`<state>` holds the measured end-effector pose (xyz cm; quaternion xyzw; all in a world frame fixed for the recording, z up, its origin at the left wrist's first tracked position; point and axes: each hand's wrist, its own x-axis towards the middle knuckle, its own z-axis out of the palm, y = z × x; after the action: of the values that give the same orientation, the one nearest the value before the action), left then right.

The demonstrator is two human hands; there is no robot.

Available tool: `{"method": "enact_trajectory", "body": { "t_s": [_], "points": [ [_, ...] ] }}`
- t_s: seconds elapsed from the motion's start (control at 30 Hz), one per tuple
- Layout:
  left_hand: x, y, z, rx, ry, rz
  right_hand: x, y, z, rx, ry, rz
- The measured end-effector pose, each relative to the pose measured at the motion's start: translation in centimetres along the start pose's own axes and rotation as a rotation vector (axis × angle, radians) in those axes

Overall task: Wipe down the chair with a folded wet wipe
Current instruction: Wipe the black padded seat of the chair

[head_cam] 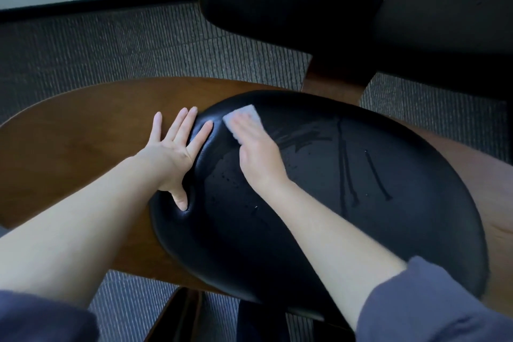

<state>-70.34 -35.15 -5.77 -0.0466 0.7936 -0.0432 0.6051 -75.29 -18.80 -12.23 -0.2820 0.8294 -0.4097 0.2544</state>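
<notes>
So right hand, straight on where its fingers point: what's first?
Right hand, flat on the wipe, runs off the edge of the cushion onto the wood shell. Left hand sits just left of that line, probably clear.

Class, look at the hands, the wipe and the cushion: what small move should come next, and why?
Probably slide the right hand, flat on the wet wipe at the black cushion's far-left edge, back toward the person: wet streaks shine to its right, while the nearer cushion shows only droplets.
</notes>
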Motion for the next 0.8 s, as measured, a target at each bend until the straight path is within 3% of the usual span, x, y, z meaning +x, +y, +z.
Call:
{"method": "enact_trajectory", "body": {
  "t_s": [0.07,0.1,0.27,0.33,0.53,0.7,0.8],
  "points": [
    [0.0,-0.2,0.3,-0.01,0.024,0.015,-1.1,0.5,-1.1,0.033,-0.093,-0.086],
    [0.1,-0.3,0.4,-0.016,0.036,0.023,-1.1,1.1,-2.3,0.04,-0.08,-0.046],
    [0.2,-0.6,1.0,-0.048,0.085,0.07,2.8,3.7,-3.2,-0.1,0.312,0.371],
    [0.4,-0.9,1.3,-0.055,0.124,0.097,3.4,2.3,-0.5,-0.124,0.321,0.341],
    [-0.7,-1.8,3.0,-0.011,0.304,0.125,-3.2,-2.6,2.1,0.092,0.042,0.084],
    [-1.8,-3.1,4.8,-0.003,0.297,0.158,-0.6,-0.5,0.0,0.178,0.337,0.456],
    [-1.5,-3.6,5.1,0.088,0.292,0.173,0.9,-1.8,1.9,0.116,0.326,0.422]
  ]
}}
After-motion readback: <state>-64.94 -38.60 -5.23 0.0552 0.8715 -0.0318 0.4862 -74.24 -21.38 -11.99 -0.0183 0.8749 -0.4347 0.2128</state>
